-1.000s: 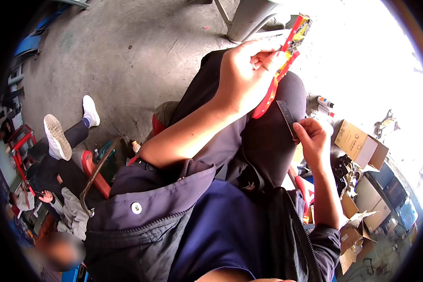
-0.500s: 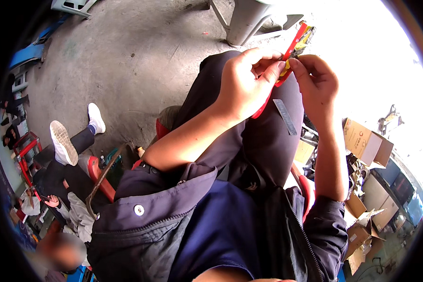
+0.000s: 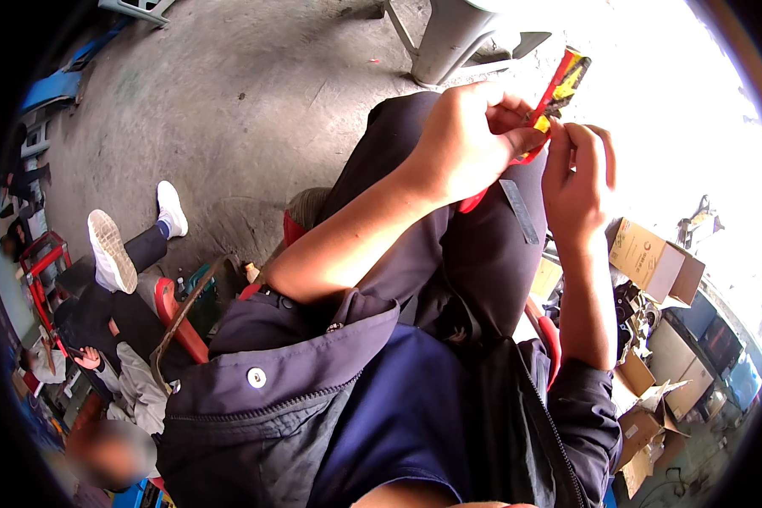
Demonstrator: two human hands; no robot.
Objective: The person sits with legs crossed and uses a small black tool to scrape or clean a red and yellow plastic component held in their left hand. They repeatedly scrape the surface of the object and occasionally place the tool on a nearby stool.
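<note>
Here, the left hand (image 3: 472,151) clasps a slender red object (image 3: 557,83); the right hand's (image 3: 579,188) grip is unclear.

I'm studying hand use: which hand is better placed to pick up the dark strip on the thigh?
Probably the right hand: it is close beside the dark strip, while the left hand grips the red-and-yellow object.

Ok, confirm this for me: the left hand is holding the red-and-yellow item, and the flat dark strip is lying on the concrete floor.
The strip's place is wrong: the head view shows the flat dark strip lying on the right trouser leg. The left hand is indeed holding the red-and-yellow item.
</note>
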